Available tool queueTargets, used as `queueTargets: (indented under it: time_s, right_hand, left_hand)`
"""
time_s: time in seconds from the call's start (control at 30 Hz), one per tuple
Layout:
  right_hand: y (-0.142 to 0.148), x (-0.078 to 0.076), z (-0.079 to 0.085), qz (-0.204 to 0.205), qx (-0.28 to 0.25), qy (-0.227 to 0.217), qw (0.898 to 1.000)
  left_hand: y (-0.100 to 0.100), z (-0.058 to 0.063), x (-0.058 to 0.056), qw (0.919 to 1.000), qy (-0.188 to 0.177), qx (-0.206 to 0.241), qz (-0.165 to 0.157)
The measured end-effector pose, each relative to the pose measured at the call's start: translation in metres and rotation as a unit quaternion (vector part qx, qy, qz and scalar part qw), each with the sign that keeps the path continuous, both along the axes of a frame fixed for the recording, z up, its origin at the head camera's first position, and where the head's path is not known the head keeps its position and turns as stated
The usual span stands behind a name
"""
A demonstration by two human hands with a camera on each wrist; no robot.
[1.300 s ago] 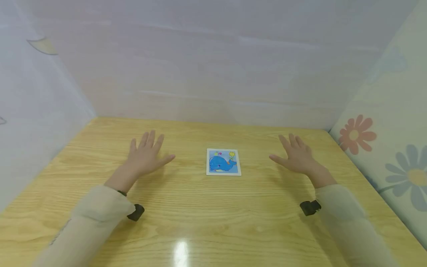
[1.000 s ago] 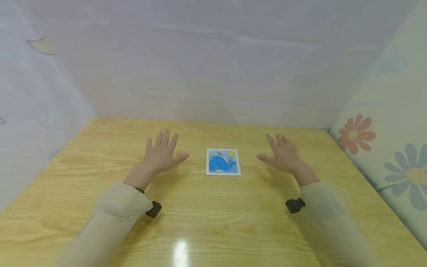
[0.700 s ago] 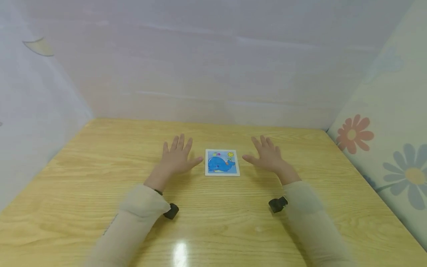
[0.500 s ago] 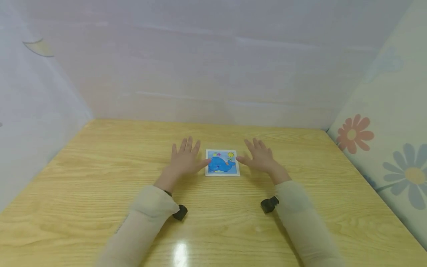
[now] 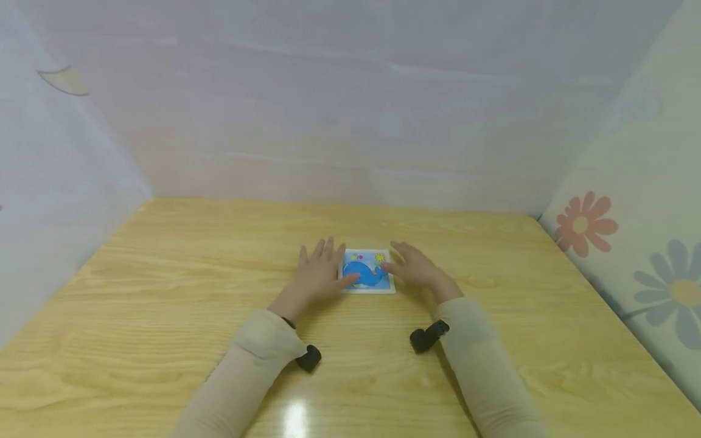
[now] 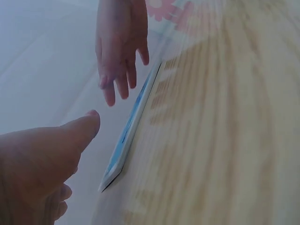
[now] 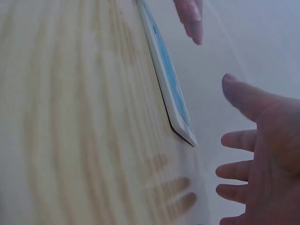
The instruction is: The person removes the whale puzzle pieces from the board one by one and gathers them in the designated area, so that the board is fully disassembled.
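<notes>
A square whale picture board (image 5: 372, 277) with a white border lies flat on the wooden table, a yellow sun in its upper right corner. My left hand (image 5: 317, 275) is over the board's left side, fingers straight and thumb overlapping the whale in the head view. From the right, my right hand (image 5: 417, 269) reaches in, its thumb overlapping the right border. Both wrist views show the board (image 6: 129, 131) edge-on, resting on the wood. There, the left thumb (image 6: 77, 133) and the right hand's fingers (image 7: 236, 168) stand apart from it, above the surface. Neither hand grips anything.
The light wooden table (image 5: 191, 255) runs back to a pale fabric wall (image 5: 350, 103). A flower-printed panel (image 5: 646, 243) stands along the right edge, and another pale sheet (image 5: 55, 182) on the left. Dark wrist cameras (image 5: 309, 359) protrude below the sleeves.
Both hands have moved inward from the two sides of the table to the board and slightly nearer the body. The board stays in place on the table.
</notes>
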State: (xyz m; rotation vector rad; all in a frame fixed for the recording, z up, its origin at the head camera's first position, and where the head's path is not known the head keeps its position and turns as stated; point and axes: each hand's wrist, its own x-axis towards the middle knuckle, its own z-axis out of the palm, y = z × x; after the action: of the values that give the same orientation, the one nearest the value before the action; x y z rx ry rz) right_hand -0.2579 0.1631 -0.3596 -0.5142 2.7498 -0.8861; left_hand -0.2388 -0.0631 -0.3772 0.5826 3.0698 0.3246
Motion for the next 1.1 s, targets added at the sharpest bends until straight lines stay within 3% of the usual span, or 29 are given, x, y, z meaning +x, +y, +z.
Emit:
queueTargets:
  time_s: [0.33,0.57,0.8,1.1]
  right_hand:
    - [-0.001,0.002,-0.013,-0.017,-0.024,0.019,0.999]
    - [-0.005,0.001,-0.017,-0.018,0.002,0.078,0.997]
    - [-0.009,-0.002,-0.021,-0.029,0.031,0.098,0.994]
    - [-0.011,-0.004,-0.025,-0.046,0.033,0.101,0.993]
  left_hand:
    - [0.017,-0.009,0.005,0.9986,0.01,-0.024,-0.046]
    - [0.022,-0.015,0.01,0.9943,0.016,-0.008,-0.106]
    - [0.023,-0.017,0.013,0.9899,0.025,-0.001,-0.139]
    - [0.024,-0.019,0.014,0.988,0.027,-0.006,-0.152]
